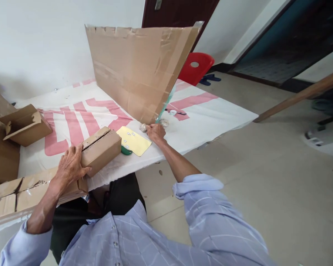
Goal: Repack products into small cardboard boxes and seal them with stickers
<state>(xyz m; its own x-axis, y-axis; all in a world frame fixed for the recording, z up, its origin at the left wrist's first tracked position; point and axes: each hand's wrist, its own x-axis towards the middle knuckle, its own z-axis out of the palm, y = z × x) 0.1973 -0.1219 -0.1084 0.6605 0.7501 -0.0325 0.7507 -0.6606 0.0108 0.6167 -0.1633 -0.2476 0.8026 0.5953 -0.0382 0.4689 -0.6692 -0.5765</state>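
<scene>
My left hand (70, 164) lies with spread fingers on the near left end of a closed brown carton (104, 151) at the table's front edge. My right hand (155, 132) is closed at the bottom corner of a tall upright cardboard sheet (138, 66), beside a crumpled clear wad (143, 128); what its fingers pinch is too small to make out. Between my hands lies a yellow card (134, 141) bearing small pale pieces, with a green object (125, 150) at its left edge, partly behind the carton.
An open small box (30, 127) and a larger carton (2, 155) stand at left. A long taped carton (24, 194) lies at the near left. Scissors (177, 112) lie behind my right hand. Beyond the table is a red chair (197, 68).
</scene>
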